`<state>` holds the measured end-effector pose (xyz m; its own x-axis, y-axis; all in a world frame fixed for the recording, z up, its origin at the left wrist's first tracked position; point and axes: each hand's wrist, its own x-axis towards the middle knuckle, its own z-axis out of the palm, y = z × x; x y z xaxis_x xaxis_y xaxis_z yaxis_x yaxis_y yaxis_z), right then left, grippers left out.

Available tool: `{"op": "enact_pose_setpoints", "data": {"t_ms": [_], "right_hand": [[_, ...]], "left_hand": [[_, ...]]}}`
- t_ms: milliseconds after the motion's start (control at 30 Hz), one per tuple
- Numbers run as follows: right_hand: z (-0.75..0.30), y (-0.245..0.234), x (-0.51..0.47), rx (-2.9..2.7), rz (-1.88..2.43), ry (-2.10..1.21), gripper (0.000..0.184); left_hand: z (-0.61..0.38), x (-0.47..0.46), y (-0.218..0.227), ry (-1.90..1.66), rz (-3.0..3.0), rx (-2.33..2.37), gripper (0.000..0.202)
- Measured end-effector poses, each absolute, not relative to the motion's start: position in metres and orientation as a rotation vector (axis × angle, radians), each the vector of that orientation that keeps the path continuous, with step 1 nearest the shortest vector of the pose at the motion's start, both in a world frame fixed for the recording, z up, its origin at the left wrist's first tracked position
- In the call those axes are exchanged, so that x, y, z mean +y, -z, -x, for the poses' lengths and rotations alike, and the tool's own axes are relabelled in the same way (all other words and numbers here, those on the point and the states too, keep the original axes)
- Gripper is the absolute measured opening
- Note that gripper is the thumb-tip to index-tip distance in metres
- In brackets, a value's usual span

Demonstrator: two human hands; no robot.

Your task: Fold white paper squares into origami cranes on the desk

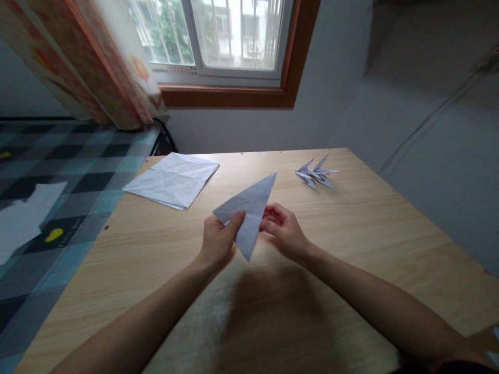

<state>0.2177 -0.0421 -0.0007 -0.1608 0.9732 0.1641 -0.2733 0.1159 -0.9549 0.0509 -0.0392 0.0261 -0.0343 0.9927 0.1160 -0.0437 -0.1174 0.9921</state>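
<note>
A white sheet of folded paper (252, 205), roughly triangular with creases across it, is held above the wooden table. My left hand (222, 234) grips its left side, thumb pressed flat on the top face and the other fingers underneath. At the paper's right edge is my right hand (284, 228), its fingers curled in and closed against that edge. Some of its fingertips are hidden behind the paper. Beyond, at the back right of the table, stand folded paper cranes (315, 173) with pointed wings, close together. A stack of creased square paper sheets (173, 179) lies at the back left.
The light wooden table (374, 249) reaches toward the wall under a window (237, 36). To the left is a checked cloth surface (89, 182) with torn white paper (31, 213) on it. A patterned curtain (105, 62) hangs above that surface.
</note>
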Motion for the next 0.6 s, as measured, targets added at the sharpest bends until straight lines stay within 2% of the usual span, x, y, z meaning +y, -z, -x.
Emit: {"op": "enact_pose_setpoints", "data": {"t_ms": [200, 300, 467, 600], "right_hand": [[-0.213, 0.006, -0.043, -1.204, 0.887, -1.396, 0.027], [-0.219, 0.008, -0.039, -1.234, 0.955, -1.349, 0.028], [-0.224, 0.008, -0.036, -1.248, 1.017, -1.325, 0.029], [-0.224, 0.003, -0.038, -1.25, 1.046, -1.187, 0.026]], "left_hand": [[-0.049, -0.036, -0.001, -1.194, -1.094, 0.943, 0.035], [-0.042, -0.027, 0.001, -1.257, -1.12, 0.988, 0.032], [-0.036, -0.017, -0.003, -1.258, -1.152, 1.067, 0.041], [-0.035, -0.018, -0.01, -1.362, -1.254, 1.196, 0.035]]}}
